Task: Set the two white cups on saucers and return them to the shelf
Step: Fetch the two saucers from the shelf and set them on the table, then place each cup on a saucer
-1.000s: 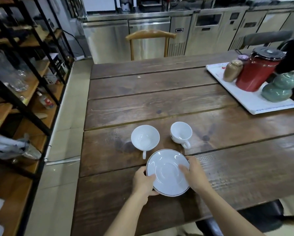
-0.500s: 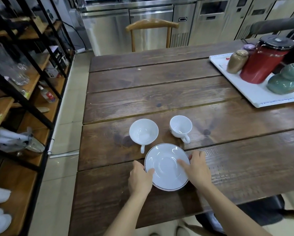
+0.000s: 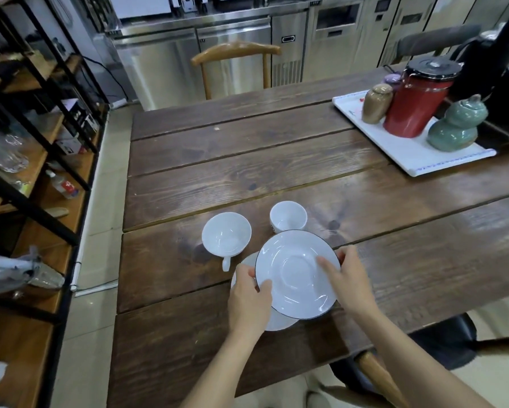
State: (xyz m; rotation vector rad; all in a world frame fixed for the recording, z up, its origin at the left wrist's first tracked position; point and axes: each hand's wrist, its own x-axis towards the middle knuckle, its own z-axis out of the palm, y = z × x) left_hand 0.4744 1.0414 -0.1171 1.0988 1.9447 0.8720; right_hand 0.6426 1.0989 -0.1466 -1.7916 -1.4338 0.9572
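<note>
Two white cups stand on the wooden table (image 3: pixel 277 160): a wider cup (image 3: pixel 226 235) on the left with its handle toward me, and a smaller cup (image 3: pixel 288 215) to its right. A white saucer with a dark rim (image 3: pixel 297 272) is lifted and tilted just in front of them, partly covering the smaller cup. My right hand (image 3: pixel 350 278) grips its right edge. My left hand (image 3: pixel 249 295) holds its left edge. Under it a second saucer (image 3: pixel 277 322) lies on the table, mostly hidden. The shelf (image 3: pixel 38 160) stands at the left.
A white tray (image 3: pixel 406 154) at the back right carries a red jar (image 3: pixel 415 104), a brown jar (image 3: pixel 375 103) and a green gourd pot (image 3: pixel 453 125). A wooden chair (image 3: pixel 235 54) stands at the far end. The shelf holds glassware and small items.
The top saucer has been lifted off the stack and shifted right and away, uncovering a second saucer below. Both hands rose with it.
</note>
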